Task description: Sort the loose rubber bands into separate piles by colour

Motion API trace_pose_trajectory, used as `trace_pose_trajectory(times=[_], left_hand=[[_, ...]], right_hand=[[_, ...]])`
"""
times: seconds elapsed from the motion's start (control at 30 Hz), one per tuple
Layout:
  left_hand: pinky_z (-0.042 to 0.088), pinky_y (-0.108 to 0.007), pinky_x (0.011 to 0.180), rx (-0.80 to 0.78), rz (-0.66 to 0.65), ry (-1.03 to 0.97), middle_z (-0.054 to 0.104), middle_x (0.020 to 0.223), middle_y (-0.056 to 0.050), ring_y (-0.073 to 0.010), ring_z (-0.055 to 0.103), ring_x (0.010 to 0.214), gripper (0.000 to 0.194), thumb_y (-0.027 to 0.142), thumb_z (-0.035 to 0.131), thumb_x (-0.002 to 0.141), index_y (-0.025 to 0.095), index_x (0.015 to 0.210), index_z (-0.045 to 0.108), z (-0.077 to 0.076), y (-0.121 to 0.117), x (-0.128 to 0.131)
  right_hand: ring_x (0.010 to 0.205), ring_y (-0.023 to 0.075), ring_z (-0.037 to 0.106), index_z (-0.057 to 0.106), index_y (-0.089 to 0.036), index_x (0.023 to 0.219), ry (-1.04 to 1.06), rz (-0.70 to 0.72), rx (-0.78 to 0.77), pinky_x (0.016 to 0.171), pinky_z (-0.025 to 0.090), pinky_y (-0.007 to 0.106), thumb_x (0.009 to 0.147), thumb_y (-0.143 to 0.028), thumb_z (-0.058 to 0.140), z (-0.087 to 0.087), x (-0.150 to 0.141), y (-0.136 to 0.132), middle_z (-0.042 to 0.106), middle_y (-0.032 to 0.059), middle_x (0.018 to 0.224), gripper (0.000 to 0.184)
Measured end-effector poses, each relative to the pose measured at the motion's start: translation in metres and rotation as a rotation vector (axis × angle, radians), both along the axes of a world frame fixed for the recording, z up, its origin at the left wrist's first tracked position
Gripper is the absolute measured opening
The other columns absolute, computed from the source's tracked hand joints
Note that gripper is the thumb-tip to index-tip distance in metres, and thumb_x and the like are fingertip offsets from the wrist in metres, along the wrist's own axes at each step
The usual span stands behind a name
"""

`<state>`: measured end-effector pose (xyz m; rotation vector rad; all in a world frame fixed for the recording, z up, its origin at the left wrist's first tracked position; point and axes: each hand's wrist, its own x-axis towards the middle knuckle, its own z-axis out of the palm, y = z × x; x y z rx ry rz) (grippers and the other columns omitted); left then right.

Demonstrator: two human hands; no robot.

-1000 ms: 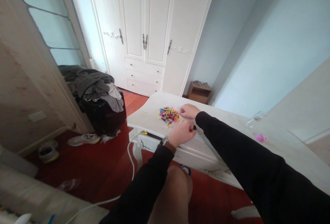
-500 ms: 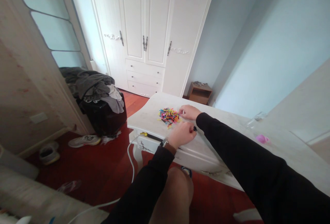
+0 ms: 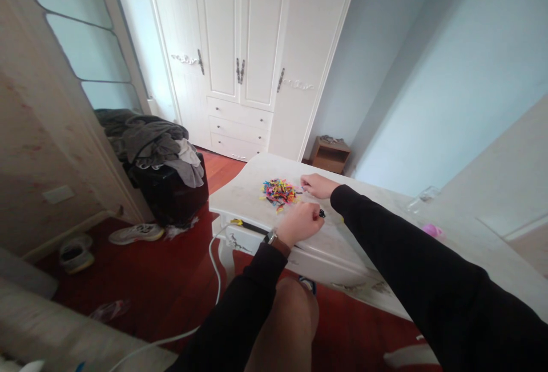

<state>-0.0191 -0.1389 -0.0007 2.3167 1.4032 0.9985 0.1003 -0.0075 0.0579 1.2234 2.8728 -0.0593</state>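
A heap of small, many-coloured rubber bands [image 3: 279, 190] lies on the white table [image 3: 240, 195]. My left hand [image 3: 301, 222], with a watch [image 3: 271, 236] on its wrist, is closed at the near side of the heap. Small black bands [image 3: 322, 213] stick out from its curled fingers. Just right of the heap, my right hand [image 3: 317, 186] rests low over the tabletop with its fingertips pinched together. What those fingertips hold, if anything, is too small to make out. One dark band [image 3: 299, 193] lies between them and the heap.
Farther right on the table are a pink object [image 3: 433, 230] and a clear container [image 3: 424, 198]. A white cable [image 3: 218, 269] hangs by the drawer. Shoes [image 3: 136, 234] and a black bin-like box [image 3: 171, 189] heaped with clothes stand on the floor to the left.
My right hand has drawn slightly to the right, away from the heap, and a dark band now shows beside it. My left hand keeps its grip on the black bands.
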Motion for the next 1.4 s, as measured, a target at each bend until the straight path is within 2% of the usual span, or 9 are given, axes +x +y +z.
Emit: trace_pose_trajectory(times=[0.2,0.4,0.5,0.83,1.0,1.07,1.27,1.4], left_hand=[[0.030,-0.032,0.060,0.008,-0.001,-0.008,0.066,0.066,-0.005,-0.0197,0.059,0.066,0.014,0.020,0.057,0.080,0.021,0.067,0.063,0.000,0.000,0.000],[0.034,-0.032,0.062,0.017,-0.035,0.031,0.069,0.069,-0.006,-0.0209,0.062,0.069,0.013,0.018,0.058,0.078,0.020,0.068,0.067,0.000,-0.003,0.002],[0.034,-0.032,0.061,0.036,-0.044,0.029,0.069,0.069,-0.006,-0.0212,0.063,0.069,0.013,0.017,0.058,0.077,0.020,0.067,0.067,0.000,-0.004,0.002],[0.036,-0.032,0.062,0.048,-0.045,0.021,0.070,0.070,-0.007,-0.0223,0.064,0.071,0.013,0.017,0.058,0.077,0.019,0.066,0.065,-0.001,-0.002,0.003],[0.033,-0.032,0.060,0.067,-0.036,0.017,0.068,0.066,-0.006,-0.0224,0.063,0.068,0.013,0.018,0.058,0.077,0.020,0.065,0.065,-0.001,-0.003,0.003],[0.033,-0.032,0.060,0.068,-0.033,0.020,0.068,0.066,-0.006,-0.0224,0.063,0.068,0.013,0.019,0.058,0.077,0.020,0.066,0.066,-0.002,-0.003,0.003],[0.032,-0.032,0.060,0.058,-0.034,0.021,0.068,0.066,-0.006,-0.0216,0.063,0.068,0.014,0.020,0.057,0.078,0.019,0.067,0.066,-0.002,-0.001,0.004],[0.033,-0.032,0.060,0.048,-0.029,0.034,0.069,0.068,-0.007,-0.0219,0.064,0.068,0.014,0.020,0.058,0.078,0.019,0.068,0.066,-0.002,-0.002,0.004]], right_hand=[[0.075,0.0135,0.060,0.066,-0.012,0.095,0.092,0.020,-0.047,0.071,0.042,0.023,0.085,-0.008,0.057,0.004,0.002,-0.002,0.072,0.0056,0.086,0.014],[0.077,0.0154,0.067,0.071,-0.013,0.091,0.237,0.078,-0.262,0.073,0.049,0.024,0.079,-0.016,0.070,0.000,0.004,-0.001,0.074,0.0050,0.084,0.013],[0.075,0.0163,0.068,0.073,-0.014,0.086,0.232,0.088,-0.307,0.071,0.049,0.025,0.076,-0.018,0.073,-0.005,0.005,0.000,0.074,0.0042,0.079,0.011],[0.066,0.0133,0.059,0.071,-0.014,0.075,0.079,0.067,-0.220,0.063,0.043,0.022,0.075,-0.010,0.066,-0.009,-0.003,-0.003,0.069,0.0015,0.071,0.007],[0.081,0.0164,0.059,0.071,-0.012,0.082,0.075,0.016,-0.078,0.073,0.041,0.025,0.078,-0.008,0.063,-0.007,-0.002,0.001,0.072,0.0095,0.092,0.010],[0.082,0.0173,0.059,0.071,-0.011,0.085,0.069,-0.009,-0.040,0.073,0.040,0.025,0.080,-0.009,0.063,-0.009,-0.001,0.003,0.072,0.0112,0.094,0.009],[0.078,0.0155,0.056,0.068,-0.014,0.080,0.050,0.018,0.001,0.071,0.035,0.024,0.080,-0.006,0.059,-0.019,-0.007,0.004,0.070,0.0064,0.084,0.011],[0.072,0.0150,0.050,0.065,-0.015,0.078,0.041,0.053,0.002,0.067,0.030,0.026,0.078,-0.004,0.057,-0.019,-0.010,0.003,0.066,0.0048,0.078,0.014]])
